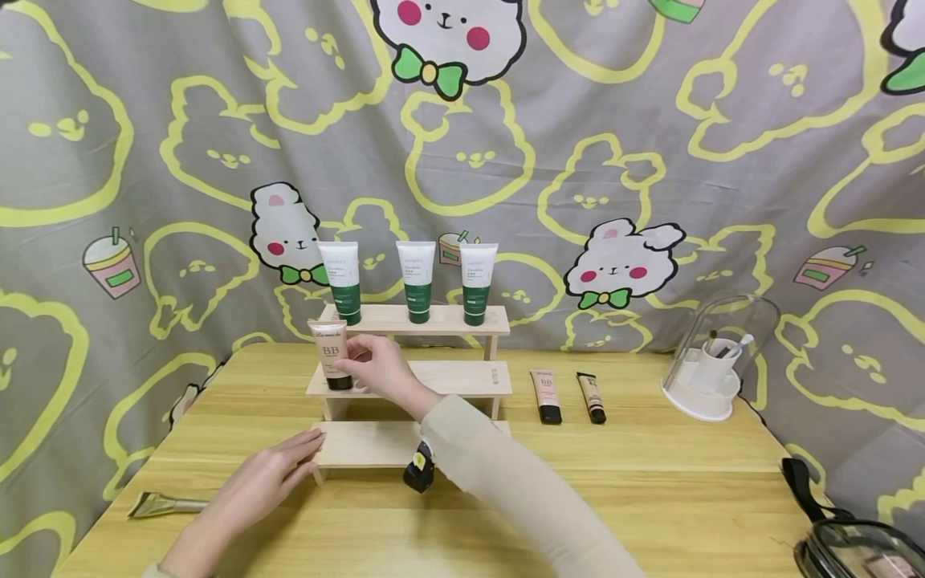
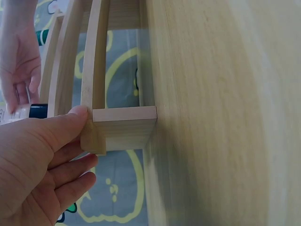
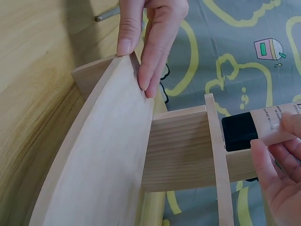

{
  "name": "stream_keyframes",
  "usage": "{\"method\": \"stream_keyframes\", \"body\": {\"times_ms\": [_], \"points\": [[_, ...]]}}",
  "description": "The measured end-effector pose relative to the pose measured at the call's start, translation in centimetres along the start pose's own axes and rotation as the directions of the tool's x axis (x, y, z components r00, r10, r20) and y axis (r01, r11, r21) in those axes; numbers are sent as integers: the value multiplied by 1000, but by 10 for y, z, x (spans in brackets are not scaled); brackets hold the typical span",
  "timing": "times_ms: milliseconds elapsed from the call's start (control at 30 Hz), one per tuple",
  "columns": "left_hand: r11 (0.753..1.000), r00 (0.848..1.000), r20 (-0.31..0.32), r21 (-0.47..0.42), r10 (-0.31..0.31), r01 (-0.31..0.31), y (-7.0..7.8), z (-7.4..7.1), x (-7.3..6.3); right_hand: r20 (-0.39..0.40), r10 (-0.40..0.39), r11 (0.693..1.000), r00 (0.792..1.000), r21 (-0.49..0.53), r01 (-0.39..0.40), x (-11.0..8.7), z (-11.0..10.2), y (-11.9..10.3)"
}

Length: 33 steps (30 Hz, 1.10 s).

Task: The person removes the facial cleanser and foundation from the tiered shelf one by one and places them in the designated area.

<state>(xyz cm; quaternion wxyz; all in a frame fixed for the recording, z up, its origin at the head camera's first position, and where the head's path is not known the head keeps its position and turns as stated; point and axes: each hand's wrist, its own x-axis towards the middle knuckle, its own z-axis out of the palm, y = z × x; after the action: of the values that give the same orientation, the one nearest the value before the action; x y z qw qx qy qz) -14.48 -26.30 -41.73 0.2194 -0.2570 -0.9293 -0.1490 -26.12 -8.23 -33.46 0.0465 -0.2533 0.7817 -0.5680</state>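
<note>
Upright at the left end of the middle tier stands a beige BB cream tube (image 1: 332,357) with a black cap, and my right hand (image 1: 383,371) holds it between thumb and fingers. In the right wrist view the black cap (image 3: 239,132) is right at the tier's board. My left hand (image 1: 270,474) grips the left end of the bottom tier of the wooden three-step display shelf (image 1: 376,444), its thumb and fingers on either side of the board's corner (image 2: 89,125). Three white-and-green tubes (image 1: 417,281) stand spaced along the top tier.
Right of the shelf lie a pink BB cream tube (image 1: 546,393) and a slimmer beige tube (image 1: 591,396). Farther right is a clear-domed brush holder (image 1: 715,369), with a clear black-trimmed bag (image 1: 853,546) at the near corner. A flat brush (image 1: 162,504) lies by the left forearm.
</note>
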Motion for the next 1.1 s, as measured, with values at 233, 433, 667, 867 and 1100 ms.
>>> {"method": "stream_keyframes", "body": {"times_ms": [233, 433, 667, 867, 1100], "points": [[1000, 1000, -8, 2, 4, -4, 0, 0, 0, -4, 14, 999, 1000, 39, -14, -10, -16, 4], [1000, 1000, -21, 4, 10, -10, 0, 1, 0, 3, 6, 998, 1000, 60, -6, -21, -37, 9], [1000, 1000, -14, 1, -4, 4, 1, 2, -1, 6, -18, 996, 1000, 91, 17, -37, -64, 11], [1000, 1000, -20, 5, -4, 4, 1, 2, -2, 8, -55, 994, 998, 97, 54, -57, -91, 5], [1000, 1000, -31, 8, 8, -8, 0, 2, -2, -26, -76, 990, 997, 116, 79, -80, -123, 10]]}}
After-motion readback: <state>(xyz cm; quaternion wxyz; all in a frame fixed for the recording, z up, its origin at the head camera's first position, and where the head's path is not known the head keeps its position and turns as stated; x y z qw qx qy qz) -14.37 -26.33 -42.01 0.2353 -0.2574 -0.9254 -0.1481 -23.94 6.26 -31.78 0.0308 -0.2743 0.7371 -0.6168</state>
